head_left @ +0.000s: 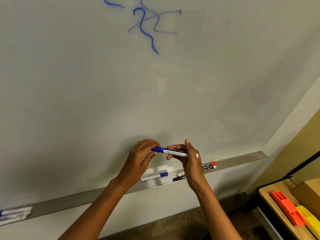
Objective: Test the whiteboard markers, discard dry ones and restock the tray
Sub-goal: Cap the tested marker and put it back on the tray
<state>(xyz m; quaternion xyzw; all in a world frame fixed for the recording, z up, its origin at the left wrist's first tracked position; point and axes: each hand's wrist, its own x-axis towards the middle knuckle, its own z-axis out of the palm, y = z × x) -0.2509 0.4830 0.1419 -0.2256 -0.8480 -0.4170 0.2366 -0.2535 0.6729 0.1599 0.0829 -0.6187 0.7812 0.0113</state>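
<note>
A blue whiteboard marker [173, 151] lies level between both hands, just above the marker tray [242, 159]. My right hand [188, 160] grips its white barrel. My left hand [143, 156] pinches the blue cap end. In the tray below lie a blue-capped marker [155, 176], a black marker [179, 178], a small white cap [181, 174], and a red-capped marker [209, 164] next to a white-ended one [209, 168]. Blue and faint grey squiggles [147, 26] mark the whiteboard near the top.
Several more markers [14, 213] lie at the tray's far left end. At the lower right stands an open wooden box [270, 203] holding an orange block [287, 207] and a yellow block [310, 219]. A cardboard box [308, 189] sits behind them.
</note>
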